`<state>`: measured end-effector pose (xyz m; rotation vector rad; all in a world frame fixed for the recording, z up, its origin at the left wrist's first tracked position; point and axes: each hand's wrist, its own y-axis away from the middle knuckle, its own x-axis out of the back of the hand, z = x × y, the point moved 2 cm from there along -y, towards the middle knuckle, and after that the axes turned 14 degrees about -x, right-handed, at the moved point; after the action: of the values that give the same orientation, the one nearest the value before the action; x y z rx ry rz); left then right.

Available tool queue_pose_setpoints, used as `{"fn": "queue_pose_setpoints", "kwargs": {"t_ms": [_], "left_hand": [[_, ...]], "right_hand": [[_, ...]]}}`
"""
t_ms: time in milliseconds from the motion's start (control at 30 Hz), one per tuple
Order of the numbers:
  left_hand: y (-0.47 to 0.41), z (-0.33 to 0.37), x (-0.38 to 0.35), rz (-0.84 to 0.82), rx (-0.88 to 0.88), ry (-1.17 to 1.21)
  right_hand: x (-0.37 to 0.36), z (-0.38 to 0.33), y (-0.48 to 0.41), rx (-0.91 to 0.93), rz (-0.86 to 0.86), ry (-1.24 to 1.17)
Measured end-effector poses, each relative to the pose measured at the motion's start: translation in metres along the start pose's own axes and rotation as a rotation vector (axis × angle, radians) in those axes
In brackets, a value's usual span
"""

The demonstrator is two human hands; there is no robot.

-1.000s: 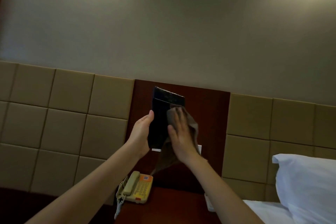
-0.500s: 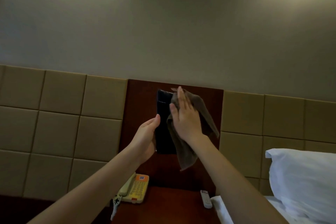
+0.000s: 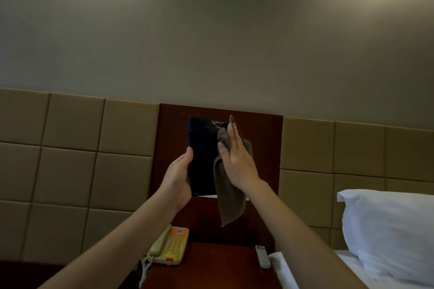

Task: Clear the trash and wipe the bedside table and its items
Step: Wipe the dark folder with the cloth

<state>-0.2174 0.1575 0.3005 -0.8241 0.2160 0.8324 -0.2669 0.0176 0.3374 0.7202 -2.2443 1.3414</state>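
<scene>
Black and glossy, the flat folder [image 3: 203,162] stands upright in mid-air at the centre of the frame, in front of the dark wood wall panel [image 3: 263,148] and well above the worktop [image 3: 211,265]. My left hand [image 3: 177,178] grips it by its lower left edge, with the thumb lying on the front face and the rest of the hand wrapped behind, out of my sight. My right hand [image 3: 237,162] is flat, its fingers [image 3: 231,134] straight and close together, pressing a brown cloth [image 3: 229,204] against the right side of the folder's face. The cloth bunches under the palm and its loose end hangs down past the folder's bottom edge. Near the top of the folder I can see a shiny, crinkled patch that catches the light.

Lower in the frame, a cream telephone [image 3: 170,247] with an orange label sits on the left part of the reddish-brown worktop, its coiled cord trailing off the front edge. A white remote [image 3: 263,256] lies at the right edge of the worktop, just beside a white sheet [image 3: 279,265]. A white pillow [image 3: 387,230] fills the lower right of the frame. Tan padded panels [image 3: 70,148] run along the wall on both sides of the wood panel, under a plain beige wall
</scene>
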Motion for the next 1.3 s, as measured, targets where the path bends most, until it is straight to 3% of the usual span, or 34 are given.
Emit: {"fn": "queue_pose_setpoints", "kwargs": {"t_ms": [133,300,467,733,1000,1300], "left_hand": [[-0.011,0.005,0.02,0.124,0.003,0.132],[-0.025,0.005,0.055,0.261,0.008,0.121],[-0.027,-0.015,0.089,0.323,0.036,0.14],[-0.011,-0.068,0.125,0.426,0.152,0.051],[0.006,-0.176,0.166,0.525,0.436,-0.019],[-0.014,-0.306,0.172,0.541,0.717,-0.122]], "right_hand": [[-0.039,-0.017,0.037,0.103,-0.038,0.052],[-0.08,-0.03,0.073,0.324,-0.165,0.099],[-0.098,-0.009,0.069,0.447,-0.175,0.377],[-0.106,0.093,0.064,0.037,-0.264,0.479],[-0.159,0.226,0.122,-0.442,-0.439,0.309],[-0.2,0.335,0.144,-0.805,-0.397,0.39]]}}
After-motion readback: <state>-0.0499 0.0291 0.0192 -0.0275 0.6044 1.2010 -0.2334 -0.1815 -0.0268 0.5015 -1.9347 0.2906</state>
